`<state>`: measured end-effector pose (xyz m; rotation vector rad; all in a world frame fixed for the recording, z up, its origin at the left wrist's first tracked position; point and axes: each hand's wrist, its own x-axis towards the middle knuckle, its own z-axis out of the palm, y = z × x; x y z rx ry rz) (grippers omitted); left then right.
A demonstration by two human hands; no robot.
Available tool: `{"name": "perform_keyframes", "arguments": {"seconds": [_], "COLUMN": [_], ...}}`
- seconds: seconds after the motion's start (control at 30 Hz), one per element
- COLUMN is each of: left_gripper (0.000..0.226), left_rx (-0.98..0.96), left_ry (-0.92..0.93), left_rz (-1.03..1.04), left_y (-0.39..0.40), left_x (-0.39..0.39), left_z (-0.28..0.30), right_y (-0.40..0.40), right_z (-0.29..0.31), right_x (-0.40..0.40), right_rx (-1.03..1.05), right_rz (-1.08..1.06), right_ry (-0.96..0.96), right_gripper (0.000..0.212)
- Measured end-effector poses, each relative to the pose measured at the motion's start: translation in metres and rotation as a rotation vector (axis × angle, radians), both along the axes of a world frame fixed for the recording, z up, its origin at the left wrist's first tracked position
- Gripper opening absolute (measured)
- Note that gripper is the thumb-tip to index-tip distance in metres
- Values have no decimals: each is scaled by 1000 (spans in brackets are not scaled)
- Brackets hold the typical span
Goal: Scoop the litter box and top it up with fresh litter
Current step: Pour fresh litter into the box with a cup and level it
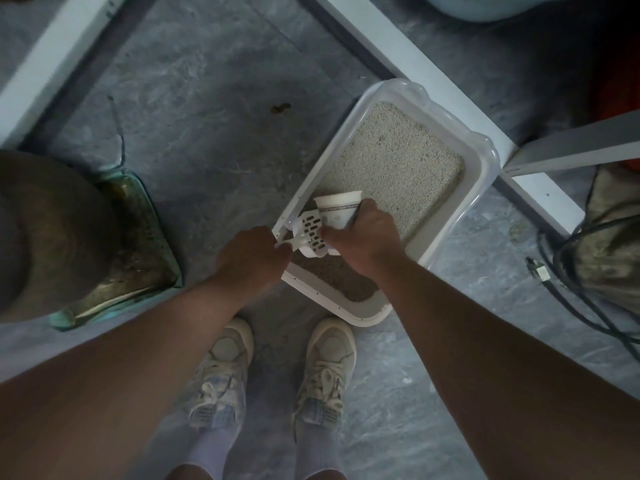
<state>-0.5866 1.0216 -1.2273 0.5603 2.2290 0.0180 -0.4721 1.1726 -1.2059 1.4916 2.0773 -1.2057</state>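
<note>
Two hands busy: left hand [251,252] grips scoop [310,233], right hand [360,239] grips cup [339,209]; cables [568,271] beside litter box [485,157].

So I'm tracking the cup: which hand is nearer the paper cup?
Right. The right hand grips the paper cup; the left hand holds the scoop beside it.

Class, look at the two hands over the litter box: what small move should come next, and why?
Probably tip the scoop into the paper cup: the left hand holds its handle, and the right hand holds the cup beside it over the litter box.
</note>
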Motion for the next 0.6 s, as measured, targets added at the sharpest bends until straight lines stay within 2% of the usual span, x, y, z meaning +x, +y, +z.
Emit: {"name": "perform_keyframes", "arguments": {"seconds": [0.23, 0.4, 0.6], "left_gripper": [34, 34, 36], "left_rx": [-19, -15, -26], "left_ry": [-5, -14, -6], "left_rz": [1, 12, 11], "left_y": [1, 0, 1], "left_x": [-2, -1, 0], "left_z": [0, -2, -4], "right_y": [7, 26, 49], "right_z": [-2, 1, 1], "right_x": [-2, -3, -1], "right_rx": [14, 135, 164], "right_rz": [4, -118, -133], "right_ry": [16, 15, -25], "right_gripper": [58, 61, 61]}}
